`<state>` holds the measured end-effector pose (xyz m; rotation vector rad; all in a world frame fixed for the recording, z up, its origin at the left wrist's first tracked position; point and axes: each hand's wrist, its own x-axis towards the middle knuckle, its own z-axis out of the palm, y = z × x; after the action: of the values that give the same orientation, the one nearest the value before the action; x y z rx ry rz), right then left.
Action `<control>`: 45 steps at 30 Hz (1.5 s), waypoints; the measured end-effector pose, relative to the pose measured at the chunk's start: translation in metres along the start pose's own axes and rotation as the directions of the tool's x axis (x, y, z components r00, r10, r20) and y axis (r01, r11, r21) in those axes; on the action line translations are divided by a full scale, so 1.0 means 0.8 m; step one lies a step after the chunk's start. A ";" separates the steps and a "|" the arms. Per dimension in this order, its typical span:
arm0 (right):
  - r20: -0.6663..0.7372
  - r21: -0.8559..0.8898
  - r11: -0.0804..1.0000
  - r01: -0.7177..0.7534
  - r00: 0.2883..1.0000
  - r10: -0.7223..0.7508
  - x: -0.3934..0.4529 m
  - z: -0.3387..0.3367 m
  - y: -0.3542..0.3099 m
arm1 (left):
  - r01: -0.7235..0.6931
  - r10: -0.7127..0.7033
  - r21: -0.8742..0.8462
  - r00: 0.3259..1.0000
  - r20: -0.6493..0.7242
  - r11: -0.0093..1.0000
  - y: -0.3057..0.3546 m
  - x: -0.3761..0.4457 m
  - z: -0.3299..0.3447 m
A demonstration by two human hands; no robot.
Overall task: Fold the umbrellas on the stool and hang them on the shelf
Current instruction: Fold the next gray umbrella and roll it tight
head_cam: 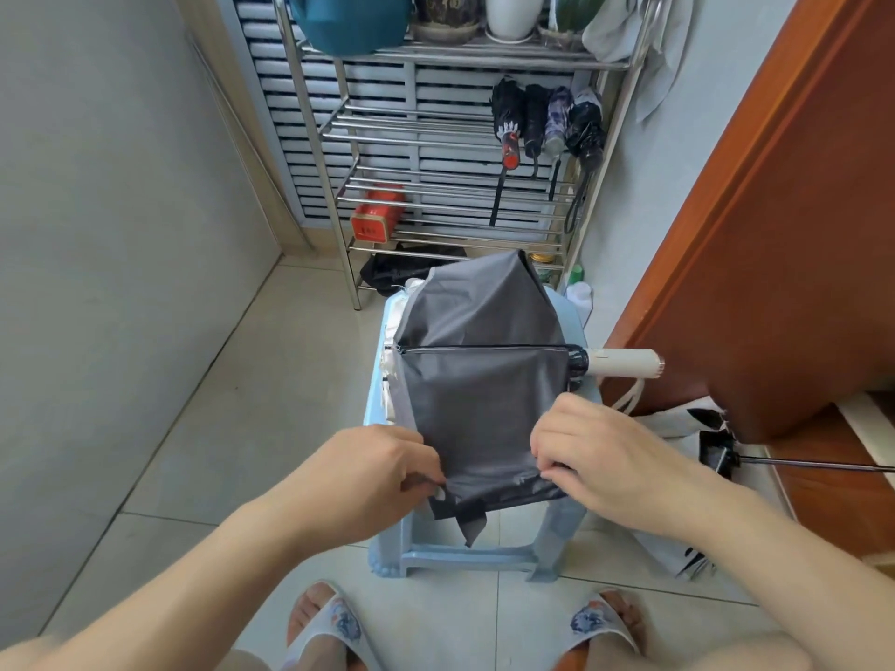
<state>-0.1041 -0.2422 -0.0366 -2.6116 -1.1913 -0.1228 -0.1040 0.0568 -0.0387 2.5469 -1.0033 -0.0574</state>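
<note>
A grey umbrella (477, 380) lies spread across the light blue stool (562, 525), its cream handle (622, 369) sticking out to the right. My left hand (382, 469) pinches the near left corner of the grey fabric. My right hand (586, 452) pinches the near right edge of the same fabric. A fabric strap hangs down from the near edge between my hands. Several folded umbrellas (547, 123) hang on the right side of the metal shelf (436, 123) behind the stool.
A black-and-white umbrella (697, 428) with a metal shaft lies on the floor right of the stool, by an orange wooden door (784, 210). A red box (378, 217) sits on a low shelf rung. My slippered feet stand just before the stool.
</note>
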 end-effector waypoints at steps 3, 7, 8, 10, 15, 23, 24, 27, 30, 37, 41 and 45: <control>-0.046 0.116 0.985 -0.131 0.990 0.137 0.008 -0.010 -0.006 | 0.010 -0.014 -0.087 0.999 -0.049 0.996 0.003 0.006 -0.004; -0.218 0.452 0.781 -0.431 0.796 0.565 0.003 -0.037 0.002 | -0.002 -0.061 -0.265 0.971 -0.230 0.964 0.007 0.003 -0.027; -0.214 0.487 0.741 -0.462 0.760 0.614 0.000 -0.042 0.006 | -0.013 -0.063 -0.283 0.964 -0.258 0.959 0.009 0.001 -0.029; -0.164 0.506 0.713 -0.486 0.757 0.633 -0.004 -0.046 0.008 | -0.021 -0.076 -0.323 0.955 -0.286 0.946 0.011 -0.002 -0.031; -0.259 0.421 0.804 -0.419 0.794 0.550 -0.003 -0.034 -0.003 | -0.013 -0.113 -0.378 0.944 -0.309 0.926 0.014 0.000 -0.030; -0.287 0.277 0.869 -0.409 0.828 0.482 -0.005 -0.020 0.019 | 0.022 -0.198 -0.446 0.914 -0.353 0.895 0.016 -0.001 -0.028; -0.287 0.287 0.866 -0.411 0.825 0.487 -0.004 -0.019 0.019 | 0.021 -0.201 -0.453 0.914 -0.352 0.892 0.016 -0.002 -0.028; -0.279 0.303 0.859 -0.413 0.824 0.494 0.000 -0.020 0.019 | 0.014 -0.200 -0.467 0.915 -0.351 0.884 0.015 -0.002 -0.027; -0.281 0.248 0.868 -0.430 0.826 0.489 0.002 -0.016 0.024 | 0.000 -0.198 -0.468 0.906 -0.374 0.884 0.018 -0.001 -0.029; -0.402 0.373 0.887 -0.272 0.814 0.419 0.013 -0.008 0.011 | 0.033 -0.282 -0.505 0.861 -0.424 0.862 0.020 0.002 -0.031; -0.449 0.488 0.845 -0.221 0.766 0.460 0.014 -0.017 -0.001 | 0.031 -0.311 -0.527 0.837 -0.451 0.849 0.015 0.003 -0.031; -0.428 0.581 0.765 -0.280 0.694 0.579 0.013 -0.022 -0.005 | 0.018 -0.292 -0.522 0.844 -0.449 0.853 0.015 0.004 -0.031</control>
<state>-0.0993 -0.2368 -0.0171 -2.0869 -0.2842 -0.4449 -0.1053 0.0554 -0.0112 1.9878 -0.4735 0.2742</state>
